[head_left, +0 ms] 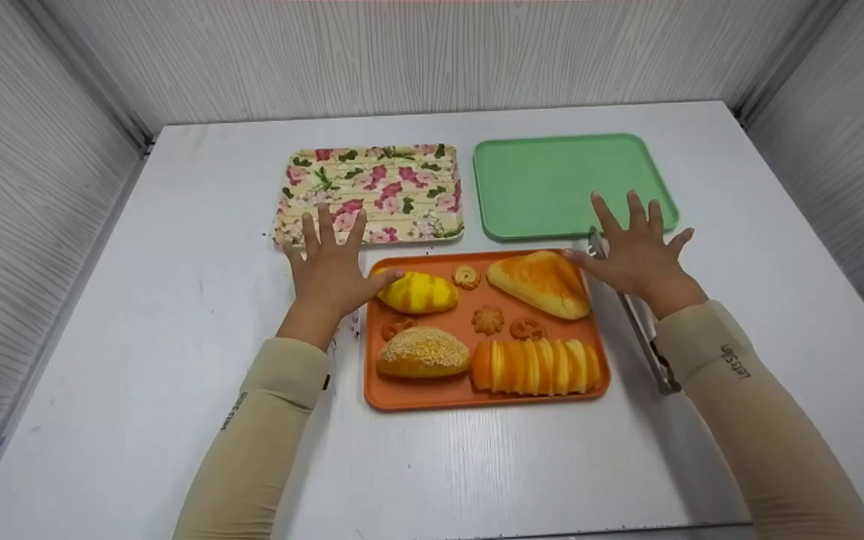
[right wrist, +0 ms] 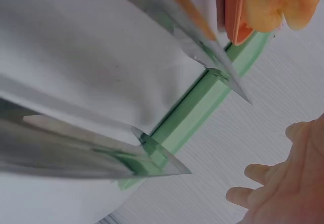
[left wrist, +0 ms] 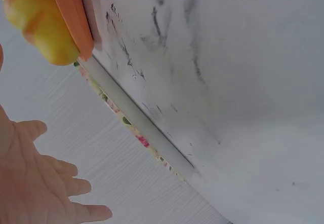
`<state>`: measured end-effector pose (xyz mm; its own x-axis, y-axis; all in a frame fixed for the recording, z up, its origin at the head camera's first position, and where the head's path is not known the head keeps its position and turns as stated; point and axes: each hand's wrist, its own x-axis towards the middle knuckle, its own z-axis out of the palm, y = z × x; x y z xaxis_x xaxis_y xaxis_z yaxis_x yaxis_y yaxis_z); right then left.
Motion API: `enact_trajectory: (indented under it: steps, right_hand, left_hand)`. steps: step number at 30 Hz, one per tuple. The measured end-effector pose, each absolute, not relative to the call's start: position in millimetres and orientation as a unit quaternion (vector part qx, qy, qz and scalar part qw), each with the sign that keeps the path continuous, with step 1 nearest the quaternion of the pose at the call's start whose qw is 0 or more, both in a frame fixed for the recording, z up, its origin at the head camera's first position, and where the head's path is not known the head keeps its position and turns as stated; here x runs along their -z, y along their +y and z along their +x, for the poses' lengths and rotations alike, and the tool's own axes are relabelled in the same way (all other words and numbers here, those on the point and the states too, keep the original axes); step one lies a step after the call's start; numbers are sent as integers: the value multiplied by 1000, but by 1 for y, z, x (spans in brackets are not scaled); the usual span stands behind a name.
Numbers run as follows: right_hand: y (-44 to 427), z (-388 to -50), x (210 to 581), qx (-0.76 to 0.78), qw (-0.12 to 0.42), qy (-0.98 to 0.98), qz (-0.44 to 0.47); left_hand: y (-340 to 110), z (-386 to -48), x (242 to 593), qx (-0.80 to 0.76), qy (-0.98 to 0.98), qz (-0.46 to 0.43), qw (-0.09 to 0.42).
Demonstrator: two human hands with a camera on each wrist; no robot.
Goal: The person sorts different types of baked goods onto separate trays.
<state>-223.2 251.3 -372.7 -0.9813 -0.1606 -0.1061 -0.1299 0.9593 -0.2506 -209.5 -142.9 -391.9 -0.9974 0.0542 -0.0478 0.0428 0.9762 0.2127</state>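
My left hand (head_left: pixel 327 277) is held with fingers spread above the left side of an orange tray (head_left: pixel 417 397), its thumb over a yellow croissant (head_left: pixel 426 294). Fingers apart, my right hand (head_left: pixel 638 259) hovers over metal tongs (head_left: pixel 637 326) that lie right of this tray. Neither hand grips anything. In the right wrist view the two arms of the tongs (right wrist: pixel 76 153) spread apart at their tips. The tray also bears a triangular bread (head_left: pixel 541 283), a sesame bun (head_left: pixel 424 356), a sliced loaf (head_left: pixel 535 367) and several small cookies (head_left: pixel 488 320).
Behind the orange tray, a floral tray (head_left: pixel 379 187) lies on the left and a green tray (head_left: pixel 552 187) on the right, side by side. All stand on a white table (head_left: pixel 139 337) with wood-grain panels (head_left: pixel 439 60) at the back and sides.
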Motion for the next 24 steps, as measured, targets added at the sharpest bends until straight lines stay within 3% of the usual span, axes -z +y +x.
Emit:
enact_trajectory:
  steps: [24]
  right_hand:
    - [275, -192, 380, 122, 66, 989, -51]
  left_hand:
    - [-156, -176, 403, -83, 992, 75, 53]
